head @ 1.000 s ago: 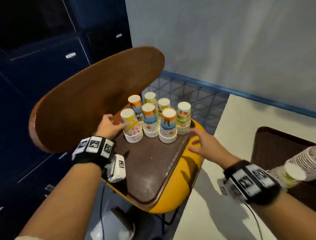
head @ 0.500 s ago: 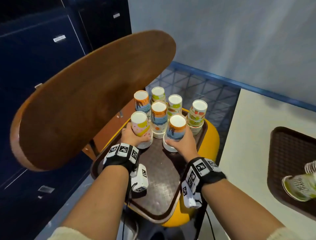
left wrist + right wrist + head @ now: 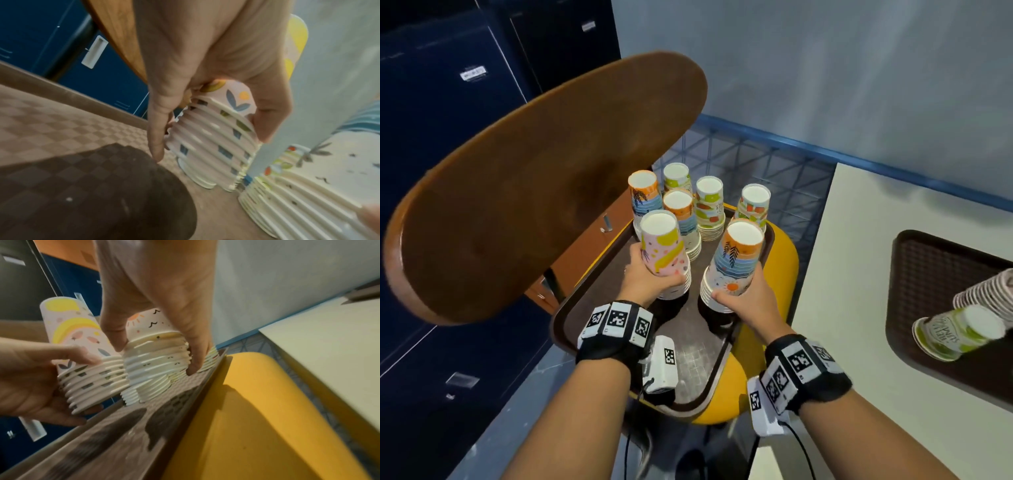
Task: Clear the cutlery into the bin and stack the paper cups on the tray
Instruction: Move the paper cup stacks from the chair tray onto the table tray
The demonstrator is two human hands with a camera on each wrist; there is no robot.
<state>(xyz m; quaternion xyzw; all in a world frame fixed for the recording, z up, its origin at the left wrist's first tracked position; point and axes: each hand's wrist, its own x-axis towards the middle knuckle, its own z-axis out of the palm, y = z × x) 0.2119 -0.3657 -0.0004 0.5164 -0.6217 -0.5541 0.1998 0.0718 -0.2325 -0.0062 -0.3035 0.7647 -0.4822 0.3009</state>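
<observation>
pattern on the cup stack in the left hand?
Pink cup stack with yellow swirls and small leaves; head view.

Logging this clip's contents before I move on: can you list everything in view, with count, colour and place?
Upside-down cup stacks: seven, patterned, on the near tray.
Pink-yellow stack: front left, tilted.
Orange-blue stack: front right, tilted.
Near tray: one, dark brown, on the yellow seat.
Chair back: one, brown wood, left.
Second tray: one, dark brown, on the cream table, right.
Lying cup stacks: at least two, green and pink, on that tray.
Cabinets: dark blue, left.
Wire basket: blue, behind.
Left hand: grips the pink-yellow stack.
Right hand: grips the orange-blue stack.
</observation>
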